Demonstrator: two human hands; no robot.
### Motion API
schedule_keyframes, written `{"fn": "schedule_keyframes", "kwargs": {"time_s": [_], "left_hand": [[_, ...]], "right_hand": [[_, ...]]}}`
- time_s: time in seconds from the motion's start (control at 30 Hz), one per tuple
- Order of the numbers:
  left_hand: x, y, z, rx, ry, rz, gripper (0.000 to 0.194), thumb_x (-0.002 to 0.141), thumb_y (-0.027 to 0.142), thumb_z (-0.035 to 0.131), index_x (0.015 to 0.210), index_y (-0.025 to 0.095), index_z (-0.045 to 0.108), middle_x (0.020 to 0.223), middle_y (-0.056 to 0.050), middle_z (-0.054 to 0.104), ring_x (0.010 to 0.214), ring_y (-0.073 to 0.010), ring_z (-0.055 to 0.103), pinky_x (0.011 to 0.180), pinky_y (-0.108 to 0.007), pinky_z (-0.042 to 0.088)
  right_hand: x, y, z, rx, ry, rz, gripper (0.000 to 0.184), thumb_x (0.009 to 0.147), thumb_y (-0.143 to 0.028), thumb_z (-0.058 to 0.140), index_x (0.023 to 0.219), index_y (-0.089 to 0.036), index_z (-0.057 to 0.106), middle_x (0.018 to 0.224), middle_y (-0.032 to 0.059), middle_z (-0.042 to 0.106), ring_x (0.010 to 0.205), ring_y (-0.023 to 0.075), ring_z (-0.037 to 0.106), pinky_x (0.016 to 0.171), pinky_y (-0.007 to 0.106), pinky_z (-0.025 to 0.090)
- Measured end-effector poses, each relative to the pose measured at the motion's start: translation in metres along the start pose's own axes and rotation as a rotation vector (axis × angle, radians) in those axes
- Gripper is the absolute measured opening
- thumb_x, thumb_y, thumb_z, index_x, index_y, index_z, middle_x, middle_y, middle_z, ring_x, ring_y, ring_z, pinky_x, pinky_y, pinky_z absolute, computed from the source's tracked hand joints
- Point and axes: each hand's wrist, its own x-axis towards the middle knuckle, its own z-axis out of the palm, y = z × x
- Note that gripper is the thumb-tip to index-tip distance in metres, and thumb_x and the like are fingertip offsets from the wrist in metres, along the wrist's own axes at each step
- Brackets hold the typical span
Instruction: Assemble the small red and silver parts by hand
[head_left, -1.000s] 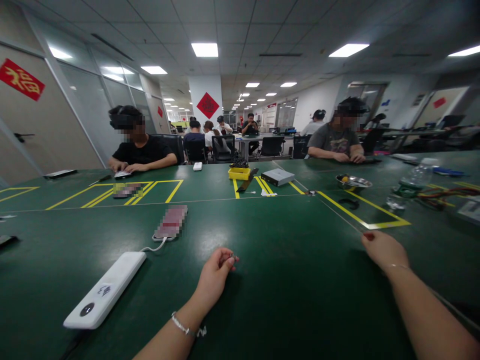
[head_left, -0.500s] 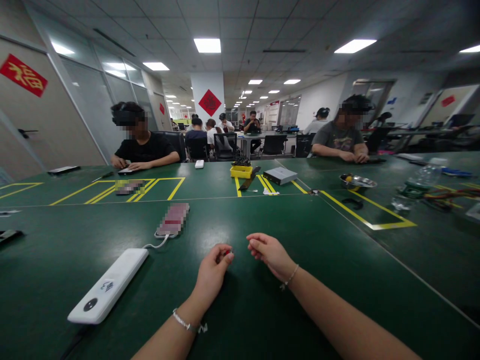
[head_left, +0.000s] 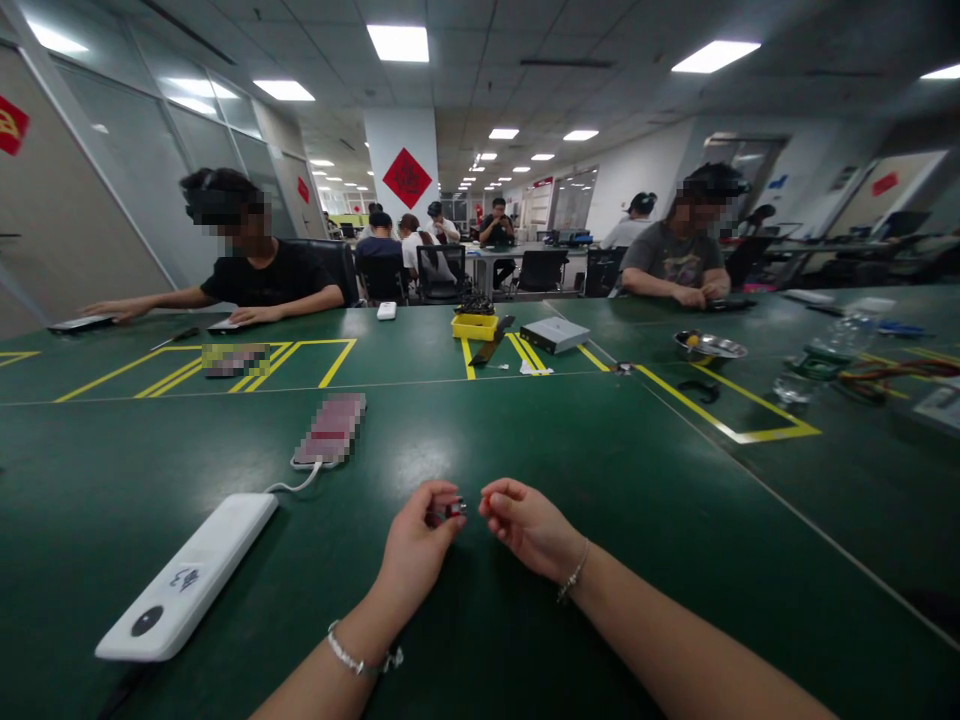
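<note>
My left hand (head_left: 415, 548) is closed over the green table, its fingers around a small red object with a silvery end (head_left: 454, 509). Most of that object is hidden by the fingers, so its kind does not show. Just to the right, my right hand (head_left: 534, 532) has thumb and forefinger pinched together, facing the silvery end across a narrow gap. Whatever the pinch holds, if anything, is too small to make out. Both wrists wear bracelets.
Left of my hands lie a white power bank (head_left: 191, 575) and a cabled phone (head_left: 330, 428). Farther off are a yellow tray (head_left: 474, 327), a grey box (head_left: 555, 335), a metal bowl (head_left: 711, 347) and a plastic bottle (head_left: 836, 345). Two people sit opposite.
My hands have come closer together, and more of the red object shows in my left hand. The view has shifted. The person at the left has stretched an arm towards a flat device.
</note>
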Motion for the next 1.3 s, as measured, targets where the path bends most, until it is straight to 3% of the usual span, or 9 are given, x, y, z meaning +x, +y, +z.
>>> {"fn": "schedule_keyframes", "kwargs": {"time_s": [0.2,0.33,0.57,0.83,1.0,1.3], "left_hand": [[-0.001,0.005,0.003,0.123,-0.002,-0.005,0.013,0.061,0.017,0.059,0.073,0.019,0.058,0.069,0.003,0.059,0.061,-0.0128,0.053,0.060,-0.026,0.042],[-0.003,0.000,0.005,0.100,-0.003,0.095,0.013,0.064,0.018,0.058,0.077,0.019,0.058,0.076,0.001,0.059,0.066,-0.0132,0.053,0.063,-0.026,0.043],[-0.010,0.002,0.010,0.201,0.012,0.283,0.014,0.068,0.012,0.052,0.078,0.020,0.056,0.075,0.001,0.057,0.069,-0.0133,0.052,0.063,-0.025,0.041],[-0.013,0.010,0.013,0.378,0.089,0.175,0.008,0.069,0.017,0.053,0.075,0.021,0.051,0.070,0.002,0.055,0.068,-0.0143,0.053,0.063,-0.027,0.042],[-0.014,0.010,0.009,0.400,0.144,0.177,0.013,0.068,0.018,0.054,0.078,0.021,0.048,0.073,0.002,0.056,0.070,-0.0151,0.056,0.066,-0.029,0.044],[-0.015,0.011,0.004,0.422,0.145,0.226,0.011,0.071,0.018,0.055,0.079,0.021,0.049,0.073,0.003,0.056,0.071,-0.0138,0.057,0.067,-0.028,0.044]], "right_hand": [[-0.001,0.004,0.004,0.004,-0.002,0.080,0.028,0.063,-0.037,0.067,0.073,-0.013,0.057,0.053,-0.0038,0.050,0.047,0.0025,0.045,0.045,0.014,0.033],[0.000,0.005,0.006,0.018,0.062,0.073,0.029,0.067,-0.042,0.062,0.074,-0.014,0.055,0.052,-0.0046,0.047,0.044,0.0021,0.040,0.042,0.014,0.028],[0.003,0.015,0.013,0.020,0.186,-0.032,0.030,0.062,-0.039,0.066,0.072,-0.016,0.051,0.059,-0.0036,0.050,0.051,0.0048,0.044,0.049,0.018,0.033],[0.000,0.017,0.028,-0.345,0.264,-0.243,0.031,0.064,-0.045,0.062,0.062,-0.014,0.054,0.057,-0.0018,0.052,0.053,0.0075,0.044,0.053,0.022,0.036],[-0.007,0.018,0.030,-0.387,0.276,-0.266,0.042,0.074,-0.052,0.046,0.077,-0.012,0.061,0.070,0.0046,0.059,0.064,0.0124,0.052,0.061,0.026,0.041],[-0.021,0.015,0.033,-0.778,0.253,-0.387,0.039,0.081,-0.044,0.039,0.081,-0.015,0.065,0.068,0.0026,0.060,0.068,0.0137,0.055,0.063,0.024,0.042]]}}
